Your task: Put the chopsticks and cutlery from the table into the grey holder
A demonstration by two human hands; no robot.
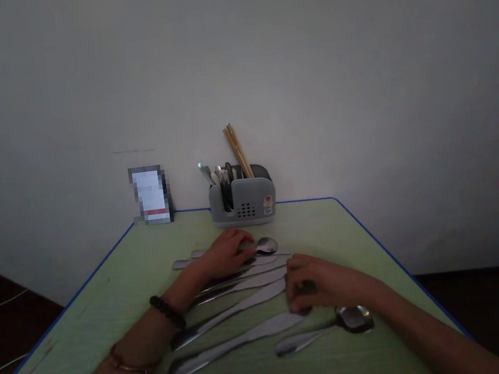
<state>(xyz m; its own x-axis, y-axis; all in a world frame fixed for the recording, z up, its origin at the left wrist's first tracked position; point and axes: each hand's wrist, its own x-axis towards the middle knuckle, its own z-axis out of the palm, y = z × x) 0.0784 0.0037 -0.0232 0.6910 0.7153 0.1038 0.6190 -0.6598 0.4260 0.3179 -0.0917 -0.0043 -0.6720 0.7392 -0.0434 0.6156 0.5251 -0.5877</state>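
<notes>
My left hand (228, 253) reaches over the far end of the row, its thumb and forefinger slightly apart beside the bowl of a far spoon (266, 245). The handle of that spoon passes beneath this hand. Curled at the right-hand ends of the knives is my right hand (310, 279), thumb and fingertips together at the blade tip of the nearest table knife (236, 341). Several more knives, among them a second table knife (235, 310), lie roughly side by side beyond it, handles to the left. Below my right wrist rests a near spoon (355, 318), bowl to the right.
Against the wall stands a grey cutlery holder (255, 201) with metal cutlery and wooden chopsticks (238, 152). A blurred-out upright device (151, 193) is at the back left. The pale green table (366, 245) has a blue edge.
</notes>
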